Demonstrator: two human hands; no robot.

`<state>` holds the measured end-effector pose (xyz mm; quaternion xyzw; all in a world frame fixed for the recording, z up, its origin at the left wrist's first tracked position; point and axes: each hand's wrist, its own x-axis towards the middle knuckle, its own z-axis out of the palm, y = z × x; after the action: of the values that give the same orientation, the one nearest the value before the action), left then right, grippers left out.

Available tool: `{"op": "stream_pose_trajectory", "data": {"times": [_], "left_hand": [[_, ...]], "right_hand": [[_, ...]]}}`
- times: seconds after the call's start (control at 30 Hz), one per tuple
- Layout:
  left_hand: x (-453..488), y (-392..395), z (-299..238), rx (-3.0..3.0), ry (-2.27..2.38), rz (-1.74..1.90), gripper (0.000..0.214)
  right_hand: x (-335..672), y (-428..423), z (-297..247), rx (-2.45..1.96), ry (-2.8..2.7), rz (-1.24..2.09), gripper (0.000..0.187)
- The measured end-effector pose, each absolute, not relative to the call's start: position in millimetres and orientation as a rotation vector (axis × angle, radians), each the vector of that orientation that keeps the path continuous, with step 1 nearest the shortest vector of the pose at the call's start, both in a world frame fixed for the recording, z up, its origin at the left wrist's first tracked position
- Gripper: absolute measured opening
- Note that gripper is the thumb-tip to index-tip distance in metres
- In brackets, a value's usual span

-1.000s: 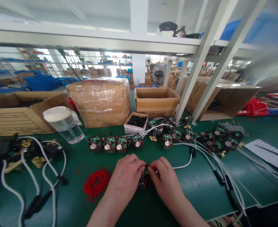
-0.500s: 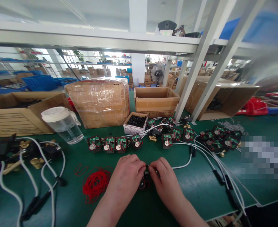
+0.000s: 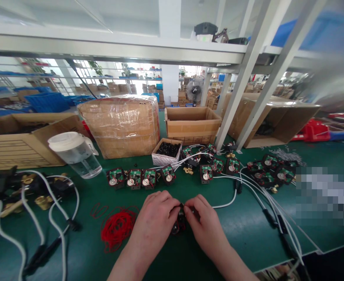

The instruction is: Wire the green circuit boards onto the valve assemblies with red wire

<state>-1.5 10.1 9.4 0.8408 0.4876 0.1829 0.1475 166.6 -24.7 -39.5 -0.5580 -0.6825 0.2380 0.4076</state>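
Observation:
My left hand [image 3: 160, 210] and my right hand [image 3: 199, 214] meet over a small dark circuit-board unit [image 3: 177, 225] at the near middle of the bench. The left fingers close around its left side and largely cover it. On the other side, my right thumb and forefinger pinch at its upper edge; the exact spot is hidden. A white cable [image 3: 226, 203] runs off to the right from behind the right hand. Left of my hands lies a tangled bundle of red wires [image 3: 117, 229]. Beyond them stands a row of similar units with green boards [image 3: 149, 178].
A small box of black parts [image 3: 167, 150] sits before cardboard boxes [image 3: 122, 128]. A tilted clear jug [image 3: 76, 154] stands at left, near brass-fitted valves with cables [image 3: 28, 191]. White cables [image 3: 265, 195] and more units [image 3: 268, 171] lie at right, beneath slanted shelf posts [image 3: 242, 78].
The right fingers have shifted slightly at the unit's upper edge. Both hands stay at the same unit, and the view has moved a little.

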Motion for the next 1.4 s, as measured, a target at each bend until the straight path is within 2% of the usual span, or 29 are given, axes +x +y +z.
{"op": "stream_pose_trajectory", "data": {"times": [0.13, 0.33, 0.57, 0.73, 0.97, 1.13, 1.4], "left_hand": [[0, 10, 8, 2.431, 1.404, 0.534, 0.015], [-1, 8, 8, 2.391, 1.4, 0.566, 0.017], [-13, 4, 15, 2.091, 1.391, 0.65, 0.024], [-19, 2, 15, 1.963, 1.466, 0.745, 0.021], [-24, -1, 11, 1.926, 1.51, 0.704, 0.019], [-18, 3, 17, 2.084, 1.533, 0.565, 0.015], [2, 7, 32, 2.51, 1.585, 0.144, 0.021]], "right_hand": [[165, -26, -38, -1.439, -1.731, 0.567, 0.013], [162, -28, -38, -1.466, -1.814, 0.359, 0.018], [159, -30, -39, -1.426, -1.769, 0.379, 0.019], [160, -30, -40, -1.46, -1.757, 0.362, 0.018], [159, -27, -32, -1.574, -1.853, 0.351, 0.014], [157, -25, -28, -1.581, -1.855, 0.313, 0.018], [158, -25, -33, -1.563, -1.869, 0.237, 0.019]]}}
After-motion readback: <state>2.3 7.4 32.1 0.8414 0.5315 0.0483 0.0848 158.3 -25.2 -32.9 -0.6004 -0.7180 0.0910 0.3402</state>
